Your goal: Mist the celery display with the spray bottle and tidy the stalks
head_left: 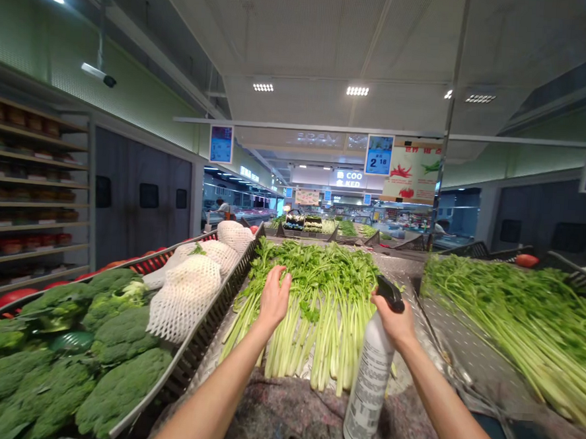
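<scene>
At the far left stands a tall rack of pale-edged shelves lined with jars and red-topped tubs, beside dark grey doors with small black windows. In front of them, rounded heads of deep green broccoli fill the near part of a black slatted plastic crate. White foam-net sleeves lie heaped behind the broccoli, against the crate's right side.

Next comes the left hand, above the left part of the celery, its fingers loosely curved and the thumb apart, with nothing in its grasp; whether it touches the leaves cannot be told. The pale-stalked, leafy green celery lies in a broad row on a dimpled metal tabletop, leaves at the far end, cut ends toward the person. A mottled grey, felt-like cloth spreads before those ends.

To the right, a white cylindrical spray bottle with a black trigger head slants slightly in front of the celery's right edge. The right hand is closed around its neck, just under the head. At the far right, a tall mirror panel reflects the celery.
</scene>
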### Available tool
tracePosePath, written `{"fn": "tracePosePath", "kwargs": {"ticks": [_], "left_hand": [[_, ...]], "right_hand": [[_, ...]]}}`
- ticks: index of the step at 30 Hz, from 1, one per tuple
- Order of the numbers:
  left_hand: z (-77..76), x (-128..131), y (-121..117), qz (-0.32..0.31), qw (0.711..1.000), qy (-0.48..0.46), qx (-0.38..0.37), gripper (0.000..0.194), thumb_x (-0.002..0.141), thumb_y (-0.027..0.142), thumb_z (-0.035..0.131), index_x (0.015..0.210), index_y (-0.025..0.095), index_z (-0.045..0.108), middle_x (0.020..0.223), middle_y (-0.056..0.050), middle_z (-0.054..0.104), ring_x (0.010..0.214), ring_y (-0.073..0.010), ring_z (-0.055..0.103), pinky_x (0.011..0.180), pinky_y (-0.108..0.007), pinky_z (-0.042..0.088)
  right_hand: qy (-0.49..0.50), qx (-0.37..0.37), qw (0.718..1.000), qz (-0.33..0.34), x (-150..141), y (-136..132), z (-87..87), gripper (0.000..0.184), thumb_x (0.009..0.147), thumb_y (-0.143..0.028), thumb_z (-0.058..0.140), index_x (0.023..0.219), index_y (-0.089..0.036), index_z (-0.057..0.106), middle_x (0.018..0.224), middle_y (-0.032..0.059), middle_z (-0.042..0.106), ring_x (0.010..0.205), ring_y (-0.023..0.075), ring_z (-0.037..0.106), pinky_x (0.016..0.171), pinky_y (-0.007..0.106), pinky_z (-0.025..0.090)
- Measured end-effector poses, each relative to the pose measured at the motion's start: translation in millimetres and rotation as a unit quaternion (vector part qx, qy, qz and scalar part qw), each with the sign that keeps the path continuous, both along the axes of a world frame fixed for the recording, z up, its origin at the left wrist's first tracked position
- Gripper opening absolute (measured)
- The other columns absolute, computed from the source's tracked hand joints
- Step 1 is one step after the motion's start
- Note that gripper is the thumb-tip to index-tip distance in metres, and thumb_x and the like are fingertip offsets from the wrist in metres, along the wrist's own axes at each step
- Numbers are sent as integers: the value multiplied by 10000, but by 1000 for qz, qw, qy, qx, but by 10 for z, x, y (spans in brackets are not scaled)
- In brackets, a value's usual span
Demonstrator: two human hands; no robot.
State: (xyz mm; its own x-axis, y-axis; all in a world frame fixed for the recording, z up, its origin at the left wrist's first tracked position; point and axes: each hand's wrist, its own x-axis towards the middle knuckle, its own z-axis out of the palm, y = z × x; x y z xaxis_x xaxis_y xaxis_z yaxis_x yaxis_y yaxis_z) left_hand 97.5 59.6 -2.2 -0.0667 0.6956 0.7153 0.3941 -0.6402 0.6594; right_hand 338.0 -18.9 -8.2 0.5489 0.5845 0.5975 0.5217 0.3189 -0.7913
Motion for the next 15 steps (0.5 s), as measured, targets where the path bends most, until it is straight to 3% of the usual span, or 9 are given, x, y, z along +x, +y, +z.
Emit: {"fn": "tracePosePath", "kwargs": {"ticks": [6,15], "left_hand": [[36,147,-20,16,1000,17,11,367,802,376,320,1049,153,476,1120,-107,504,1058,-198,455,900,-372,349],[49,471,-124,23,999,44,6,405,812,378,302,1090,132,463,1247,-123,417,1180,-189,342,986,-369,255]], "right_hand": [[28,4,1000,-11,246,15,3,270,577,-325,578,768,-145,640,753,61,649,740,228,588,672,289,422],[60,17,998,-11,559,-81,-19,318,567,-354,593,792,-133,641,766,81,654,770,241,593,701,296,424]]}}
